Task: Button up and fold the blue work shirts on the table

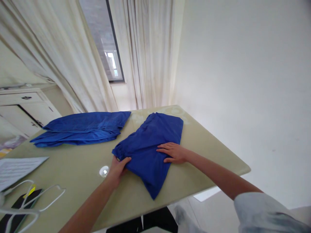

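A folded blue garment (150, 142) lies on the pale green table (206, 155), near its right side. My right hand (173, 152) rests flat on the garment's near right part, fingers stretched out toward the left. My left hand (118, 168) is at the garment's left edge, its fingers curled around the cloth there. A second blue garment (82, 128), longer and also folded, lies apart at the back left of the table.
A small clear round object (104, 171) sits just left of my left hand. Paper sheets (17, 168), white cables (31, 197) and a dark phone (19, 207) lie at the near left. A white cabinet (24, 110), curtains (145, 51) and a white wall surround the table.
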The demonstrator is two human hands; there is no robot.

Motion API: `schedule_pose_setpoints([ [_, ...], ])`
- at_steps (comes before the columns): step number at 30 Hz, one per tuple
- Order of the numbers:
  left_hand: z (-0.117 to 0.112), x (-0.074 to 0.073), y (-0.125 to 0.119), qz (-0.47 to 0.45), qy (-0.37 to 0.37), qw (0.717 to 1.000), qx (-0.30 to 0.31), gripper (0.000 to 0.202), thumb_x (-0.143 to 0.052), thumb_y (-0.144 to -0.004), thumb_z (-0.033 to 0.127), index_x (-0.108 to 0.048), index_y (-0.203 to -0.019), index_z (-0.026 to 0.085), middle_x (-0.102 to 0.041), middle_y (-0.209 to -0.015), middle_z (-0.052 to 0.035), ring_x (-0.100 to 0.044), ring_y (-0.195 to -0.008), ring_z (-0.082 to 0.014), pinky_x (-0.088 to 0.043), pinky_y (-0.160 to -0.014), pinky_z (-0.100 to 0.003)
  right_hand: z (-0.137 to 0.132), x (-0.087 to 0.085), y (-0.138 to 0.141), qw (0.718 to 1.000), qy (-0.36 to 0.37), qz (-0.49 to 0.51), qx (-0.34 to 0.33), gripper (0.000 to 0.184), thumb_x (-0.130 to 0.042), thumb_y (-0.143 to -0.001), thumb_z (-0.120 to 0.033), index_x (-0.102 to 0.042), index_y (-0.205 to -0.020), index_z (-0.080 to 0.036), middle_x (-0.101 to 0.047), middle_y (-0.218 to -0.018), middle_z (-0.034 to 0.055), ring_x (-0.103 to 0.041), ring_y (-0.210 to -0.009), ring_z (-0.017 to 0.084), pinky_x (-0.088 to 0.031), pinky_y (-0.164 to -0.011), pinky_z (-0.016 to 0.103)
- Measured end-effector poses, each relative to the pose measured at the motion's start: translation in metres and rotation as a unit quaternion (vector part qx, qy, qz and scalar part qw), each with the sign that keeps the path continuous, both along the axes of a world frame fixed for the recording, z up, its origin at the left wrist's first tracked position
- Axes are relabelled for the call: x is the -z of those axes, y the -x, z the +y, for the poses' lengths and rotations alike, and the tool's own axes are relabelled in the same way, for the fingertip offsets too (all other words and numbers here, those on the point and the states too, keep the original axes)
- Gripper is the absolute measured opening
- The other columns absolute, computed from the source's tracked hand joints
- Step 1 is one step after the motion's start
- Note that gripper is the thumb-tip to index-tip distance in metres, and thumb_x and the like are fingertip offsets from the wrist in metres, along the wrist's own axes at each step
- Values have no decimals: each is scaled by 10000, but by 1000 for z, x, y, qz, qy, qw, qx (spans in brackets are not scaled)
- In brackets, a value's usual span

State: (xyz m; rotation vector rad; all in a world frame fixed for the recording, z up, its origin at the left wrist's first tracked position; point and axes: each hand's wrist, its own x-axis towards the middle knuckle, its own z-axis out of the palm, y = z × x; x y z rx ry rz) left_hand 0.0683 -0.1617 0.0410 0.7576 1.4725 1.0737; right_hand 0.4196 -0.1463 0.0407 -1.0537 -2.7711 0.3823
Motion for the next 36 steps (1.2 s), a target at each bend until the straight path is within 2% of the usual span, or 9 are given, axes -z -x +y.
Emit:
schedule_pose_setpoints([
  [2, -37, 13, -33, -44, -8, 997, 60, 689, -864, -733, 211, -578, -1340, 364, -776, -1119, -15, -765, -921, -276, -640, -738, -384, -8, -12, -37, 1000, 6, -20, -11, 690, -525, -1042, -605, -453, -1625, -242, -459, -1657, 130, -447, -1518, 296, -309, -1264, 503],
  [5, -75, 22, -53, -71, -2, 969, 237, 574, -865, -754, 425, -632, -1276, 379, -795, -1016, -21, -777, -951, -313, -626, -822, -431, -33, -27, -70, 999, -1, -42, 29, 569, -460, -1077, -511, -561, -1545, -204, -501, -1625, 142, -462, -1507, 315, -333, -1257, 546],
  [10, -58, 2, -4, 180, -82, 889, 413, 408, -608, -896, 676, -700, -953, 283, -754, -850, -38, -699, -699, -250, -520, -664, -352, -99, -30, -42, 978, -60, 14, 199, 523, -431, -1092, -519, -608, -1497, -241, -501, -1625, 127, -460, -1503, 321, -373, -1242, 554],
  [12, -34, -7, 13, 336, -138, 843, 397, 522, -456, -966, 675, -618, -716, 247, -670, -684, -41, -643, -663, -240, -461, -678, -344, -108, -31, -10, 973, -48, 21, 224, 682, -490, -1042, -653, -510, -1583, -238, -441, -1665, 141, -413, -1532, 343, -341, -1258, 565],
  [15, 2, -10, 6, 451, -214, 809, 310, 500, -381, -995, 627, -576, -737, 246, -674, -738, -57, -644, -746, -255, -440, -739, -352, -81, -37, 44, 959, -12, 32, 280, 856, -463, -985, -791, -402, -1650, -255, -315, -1728, 153, -284, -1593, 390, -265, -1271, 624],
  [20, 30, 13, -34, 395, -284, 828, 277, 398, -354, -972, 568, -524, -788, 259, -665, -777, -57, -633, -764, -253, -453, -747, -355, 13, -33, 127, 897, 36, 39, 439, 982, -375, -950, -865, -300, -1691, -224, -198, -1745, 240, -169, -1597, 504, -162, -1187, 796],
  [24, 31, 28, -28, 393, -292, 856, 164, 331, -420, -942, 521, -474, -740, 264, -566, -663, 3, -548, -638, -211, -403, -656, -323, 49, -2, 160, 898, 37, 11, 439, 1088, -473, -893, -868, -227, -1708, -190, -137, -1739, 298, -104, -1577, 581, -85, -1110, 884],
  [29, 23, 28, -19, 347, -277, 883, 152, 359, -422, -959, 533, -467, -733, 258, -468, -597, 45, -471, -579, -179, -345, -591, -298, 73, 19, 103, 909, -3, -30, 415, 833, -496, -968, -689, -305, -1685, -310, -211, -1746, 228, -171, -1587, 519, -149, -1144, 833],
  [36, 27, 27, -33, 297, -260, 906, 155, 367, -424, -973, 527, -447, -736, 248, -452, -629, 45, -464, -612, -168, -328, -605, -291, 154, 0, -32, 924, -2, -98, 369, 679, -506, -1018, -502, -360, -1660, -340, -281, -1737, 166, -233, -1600, 409, -251, -1209, 705],
])
